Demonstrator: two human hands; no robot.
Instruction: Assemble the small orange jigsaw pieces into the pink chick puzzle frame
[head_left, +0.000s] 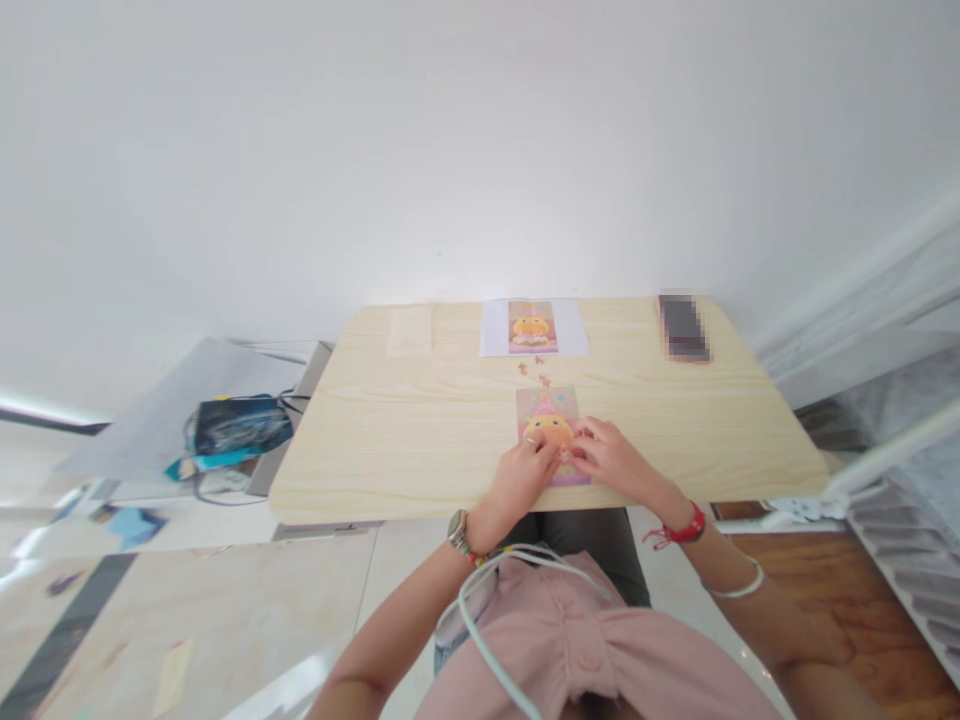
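Observation:
A jigsaw puzzle [567,402] with a yellow cartoon figure in a pink hat lies near the table's front edge, its middle partly hidden by my hands. My left hand [525,470] rests over its lower left, fingers bent and pressed together. From the right, my right hand [611,458] meets it with thumb and fingers pinched at the puzzle's right side. The fingertips of both hands almost touch; whatever is between them is too small to make out. Just beyond the puzzle lie several loose brown puzzle pieces [523,369].
A white sheet [495,330] bearing the printed reference picture [533,328] lies at the table's back. A phone [684,328] is at the back right, a pale flat packet [411,331] at the back left. A white cable [480,625] crosses my lap. The wooden table [360,430] meets the wall.

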